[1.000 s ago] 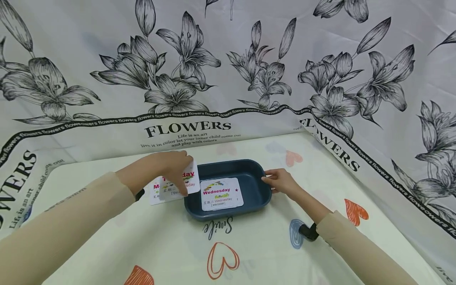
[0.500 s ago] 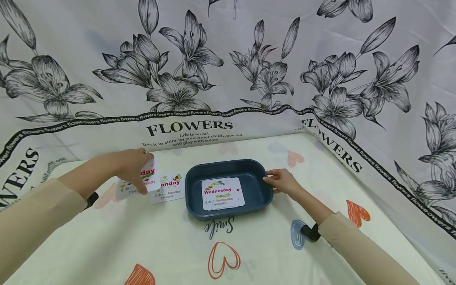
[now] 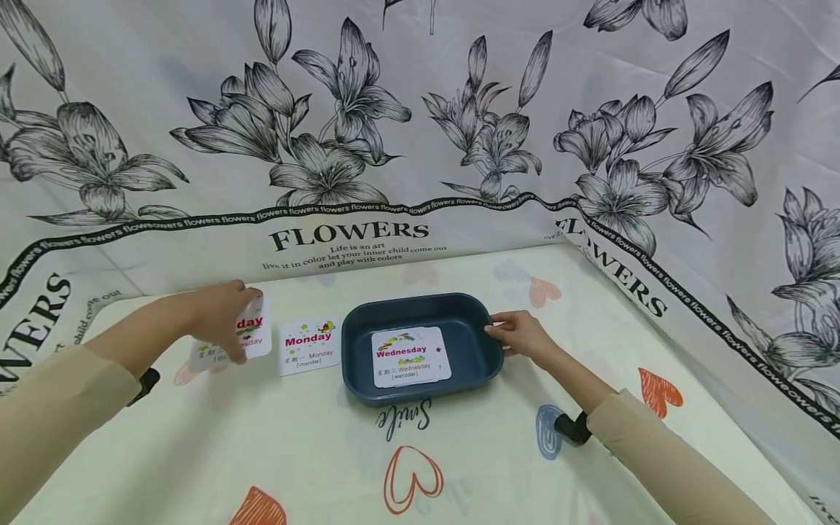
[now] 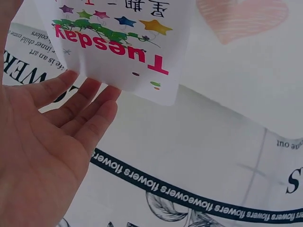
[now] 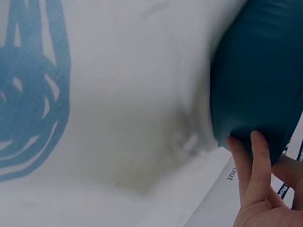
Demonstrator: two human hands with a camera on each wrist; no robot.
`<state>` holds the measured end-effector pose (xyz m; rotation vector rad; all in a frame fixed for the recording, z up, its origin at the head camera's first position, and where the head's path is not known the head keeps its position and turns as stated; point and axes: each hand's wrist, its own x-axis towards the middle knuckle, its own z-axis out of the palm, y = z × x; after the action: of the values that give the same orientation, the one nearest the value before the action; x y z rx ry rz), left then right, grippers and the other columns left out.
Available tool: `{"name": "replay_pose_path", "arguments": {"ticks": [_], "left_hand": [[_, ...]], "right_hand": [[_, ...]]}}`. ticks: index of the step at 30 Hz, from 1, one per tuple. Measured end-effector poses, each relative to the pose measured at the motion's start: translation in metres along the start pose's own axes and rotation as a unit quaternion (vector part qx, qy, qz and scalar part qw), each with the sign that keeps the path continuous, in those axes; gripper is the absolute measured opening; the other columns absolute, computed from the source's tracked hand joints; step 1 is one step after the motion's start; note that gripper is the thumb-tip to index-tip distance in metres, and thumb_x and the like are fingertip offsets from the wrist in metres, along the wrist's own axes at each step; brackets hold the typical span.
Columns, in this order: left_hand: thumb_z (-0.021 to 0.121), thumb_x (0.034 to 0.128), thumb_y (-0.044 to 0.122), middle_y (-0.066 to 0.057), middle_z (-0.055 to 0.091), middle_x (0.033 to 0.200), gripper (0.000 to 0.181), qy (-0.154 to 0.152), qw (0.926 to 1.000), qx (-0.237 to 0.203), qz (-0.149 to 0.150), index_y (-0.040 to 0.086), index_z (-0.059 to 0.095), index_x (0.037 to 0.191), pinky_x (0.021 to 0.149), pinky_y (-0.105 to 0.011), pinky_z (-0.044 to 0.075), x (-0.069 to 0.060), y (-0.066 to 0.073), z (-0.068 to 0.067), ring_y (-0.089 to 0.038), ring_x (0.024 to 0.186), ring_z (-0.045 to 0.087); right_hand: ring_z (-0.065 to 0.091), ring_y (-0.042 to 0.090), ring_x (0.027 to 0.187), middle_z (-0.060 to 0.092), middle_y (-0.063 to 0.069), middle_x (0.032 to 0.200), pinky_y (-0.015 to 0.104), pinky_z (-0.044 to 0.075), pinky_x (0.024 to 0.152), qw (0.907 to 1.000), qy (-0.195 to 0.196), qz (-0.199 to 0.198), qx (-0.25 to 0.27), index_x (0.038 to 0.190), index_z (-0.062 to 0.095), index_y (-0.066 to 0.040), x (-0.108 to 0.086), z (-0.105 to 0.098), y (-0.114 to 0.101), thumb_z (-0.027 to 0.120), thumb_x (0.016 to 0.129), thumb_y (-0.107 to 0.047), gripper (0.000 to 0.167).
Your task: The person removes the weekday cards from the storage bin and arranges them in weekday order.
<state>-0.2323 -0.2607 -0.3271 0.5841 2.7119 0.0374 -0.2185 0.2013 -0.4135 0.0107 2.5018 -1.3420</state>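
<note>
My left hand (image 3: 219,317) grips a white Tuesday card (image 4: 128,61) between the thumb and fingers at its edges, left of the other cards. In the left wrist view the fingertips touch the card's edge. A Monday card (image 3: 309,348) lies flat on the table beside the dark blue tray (image 3: 487,364). Inside that tray rests a Wednesday card (image 3: 405,357), with the edge of another card showing under it. My right hand (image 3: 521,337) pinches the tray's right end; in the right wrist view two fingers press on its outer wall.
A pale tablecloth (image 3: 328,452) printed with hearts and the word Smile covers the table. Behind the table hangs a white curtain (image 3: 367,255) with black flower drawings, and it also runs along the right side.
My left hand has carried the Tuesday card leftward, from above the tray's left end to left of the Monday card, which is now uncovered. The right hand keeps its hold on the tray.
</note>
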Motion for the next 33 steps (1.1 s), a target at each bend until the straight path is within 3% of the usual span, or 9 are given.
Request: {"name": "replay_pose_path", "arguments": {"ticks": [6,16,26,33], "left_hand": [[0.088,0.0498,0.041,-0.022,0.047,0.109,0.107,-0.007,0.9999,-0.014,0.001,-0.008,0.038,0.131,0.074,-0.047,0.048,0.002,-0.006,0.021,-0.028,0.086,0.050],[0.088,0.0501,0.035,-0.021,0.047,0.110,0.103,-0.020,0.9996,-0.020,-0.010,-0.006,0.039,0.130,0.080,-0.054,0.046,0.013,-0.021,0.059,-0.032,0.093,0.047],[0.088,0.0503,0.037,-0.029,0.042,0.120,0.107,-0.040,0.9979,-0.036,-0.036,-0.006,0.036,0.133,0.087,-0.061,0.040,0.020,-0.026,0.072,-0.042,0.103,0.045],[0.088,0.0487,0.041,-0.029,0.040,0.122,0.110,-0.035,0.9979,-0.043,-0.032,-0.006,0.036,0.133,0.086,-0.063,0.039,0.023,-0.032,0.080,-0.042,0.103,0.044]], "right_hand": [[0.064,0.033,0.095,0.059,0.027,0.116,0.034,0.055,0.066,1.0000,0.001,0.002,0.001,0.127,0.048,0.008,0.000,0.000,0.000,0.058,0.091,-0.016,0.044],[0.063,0.034,0.098,0.058,0.027,0.117,0.035,0.055,0.067,1.0000,-0.004,-0.001,0.006,0.128,0.047,0.009,-0.001,0.001,-0.001,0.057,0.092,-0.016,0.045],[0.063,0.034,0.098,0.057,0.027,0.118,0.035,0.055,0.067,1.0000,-0.002,0.003,0.006,0.129,0.046,0.008,0.000,-0.001,-0.001,0.057,0.092,-0.015,0.045],[0.063,0.034,0.098,0.058,0.027,0.117,0.035,0.055,0.067,1.0000,-0.001,0.005,0.006,0.129,0.046,0.008,0.000,0.000,-0.001,0.057,0.092,-0.016,0.046]]}}
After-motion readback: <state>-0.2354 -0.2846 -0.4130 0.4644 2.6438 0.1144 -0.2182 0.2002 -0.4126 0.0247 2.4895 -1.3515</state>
